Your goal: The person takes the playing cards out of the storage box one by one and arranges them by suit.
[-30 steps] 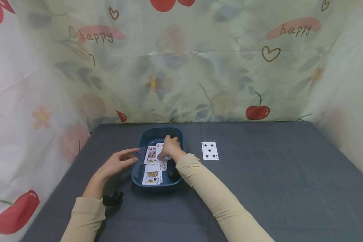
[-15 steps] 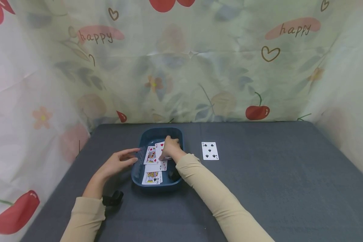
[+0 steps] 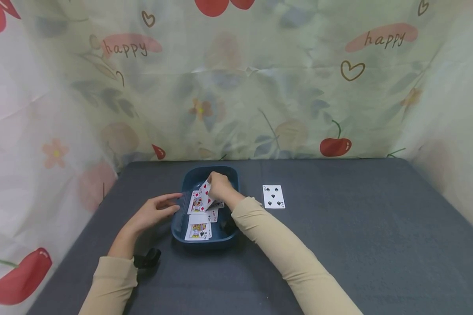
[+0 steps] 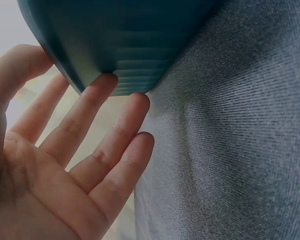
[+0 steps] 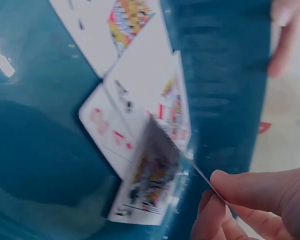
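In the head view, my right hand (image 3: 222, 188) pinches a playing card with red hearts (image 3: 205, 194) by its upper edge and holds it tilted over the blue tray (image 3: 210, 241). The right wrist view shows that card almost edge-on between thumb and fingers. Below it in the tray lie several overlapping face-up cards, among them a red face card (image 3: 195, 204), an ace (image 5: 140, 75) and a face card with a black suit (image 3: 198, 232). My left hand (image 3: 150, 214), fingers extended and slightly bent, touches the tray's left side with its fingertips.
To the right of the tray, a five of spades (image 3: 273, 197) lies face up on the dark grey tablecloth (image 3: 358, 245). A printed curtain (image 3: 248, 96) hangs behind the table and along both sides. A black wrist camera (image 3: 147, 259) is strapped to my left wrist.
My right hand has lifted the hearts card, first flat on the pile, into a tilted position and moved slightly back. A black-suited face card beneath it has come into view. The left hand stays put.
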Tool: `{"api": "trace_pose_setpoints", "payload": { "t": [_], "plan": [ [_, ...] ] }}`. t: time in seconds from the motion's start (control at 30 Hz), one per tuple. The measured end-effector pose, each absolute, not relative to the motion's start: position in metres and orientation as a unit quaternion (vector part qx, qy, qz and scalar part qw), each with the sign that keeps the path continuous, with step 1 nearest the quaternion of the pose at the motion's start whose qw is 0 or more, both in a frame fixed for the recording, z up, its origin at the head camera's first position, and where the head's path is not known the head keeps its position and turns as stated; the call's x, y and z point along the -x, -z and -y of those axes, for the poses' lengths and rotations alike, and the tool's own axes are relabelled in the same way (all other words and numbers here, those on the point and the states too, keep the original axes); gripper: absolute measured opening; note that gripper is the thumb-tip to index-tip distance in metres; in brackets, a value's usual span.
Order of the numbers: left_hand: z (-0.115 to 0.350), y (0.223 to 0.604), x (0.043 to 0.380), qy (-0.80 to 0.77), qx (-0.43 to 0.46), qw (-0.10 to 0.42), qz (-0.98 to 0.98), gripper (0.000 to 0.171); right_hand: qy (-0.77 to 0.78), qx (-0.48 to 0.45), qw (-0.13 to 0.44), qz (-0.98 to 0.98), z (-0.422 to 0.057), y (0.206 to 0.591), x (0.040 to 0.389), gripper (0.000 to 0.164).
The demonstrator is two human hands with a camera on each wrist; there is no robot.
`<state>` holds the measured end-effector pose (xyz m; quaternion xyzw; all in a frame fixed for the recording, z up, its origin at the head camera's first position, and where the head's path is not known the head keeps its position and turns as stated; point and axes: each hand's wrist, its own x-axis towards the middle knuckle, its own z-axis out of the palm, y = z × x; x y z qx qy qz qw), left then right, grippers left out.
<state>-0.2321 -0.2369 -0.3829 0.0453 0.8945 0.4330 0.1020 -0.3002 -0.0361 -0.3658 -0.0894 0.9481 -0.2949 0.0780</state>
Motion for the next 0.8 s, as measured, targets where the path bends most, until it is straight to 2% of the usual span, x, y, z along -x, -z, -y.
{"api": "trace_pose_setpoints", "payload": {
  "t": [0.3,0.57,0.8],
  "plan": [
    [0.237,0.383,0.231,-0.436,-0.052,0.099,-0.893,0.047,0.330,0.131,0.072,-0.932,0.015,0.342,0.302,0.039],
    [0.235,0.383,0.232,-0.431,-0.049,0.096,-0.896,0.048,0.411,0.147,0.096,-0.895,-0.013,0.326,0.296,0.039],
    [0.235,0.383,0.231,-0.435,-0.045,0.098,-0.894,0.048,0.455,0.146,0.094,-0.873,-0.048,0.323,0.292,0.042]
  ]
}}
